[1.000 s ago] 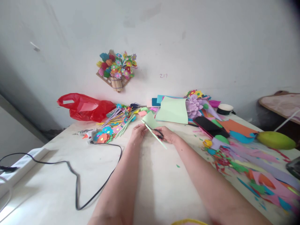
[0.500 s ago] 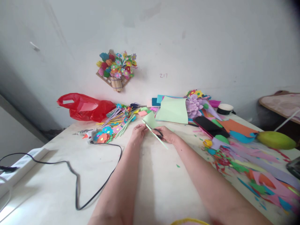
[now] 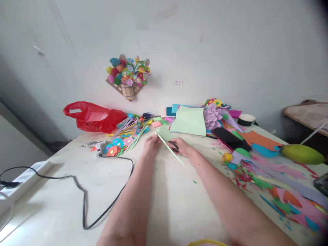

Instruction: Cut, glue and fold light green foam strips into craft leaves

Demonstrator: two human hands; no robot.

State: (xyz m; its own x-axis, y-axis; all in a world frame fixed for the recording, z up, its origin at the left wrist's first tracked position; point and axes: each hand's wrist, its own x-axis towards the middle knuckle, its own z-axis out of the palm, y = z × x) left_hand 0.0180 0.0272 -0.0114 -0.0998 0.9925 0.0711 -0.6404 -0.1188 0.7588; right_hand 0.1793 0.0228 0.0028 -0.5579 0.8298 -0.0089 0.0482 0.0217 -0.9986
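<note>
At frame centre, the left hand's (image 3: 151,144) grip pinches a pale-green strip (image 3: 176,157), the right hand's (image 3: 182,147) grip encloses scissors (image 3: 175,146), and cutting appears well advanced, full separation from the green sheet (image 3: 165,131) behind being unconfirmed.

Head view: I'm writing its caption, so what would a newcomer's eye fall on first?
Likely the bright red bag at the table's back left, and the many-coloured flower bouquet on the wall above. Then, at the centre, the right hand holding black-handled scissors and the left hand pinching a pale green strip.
</note>
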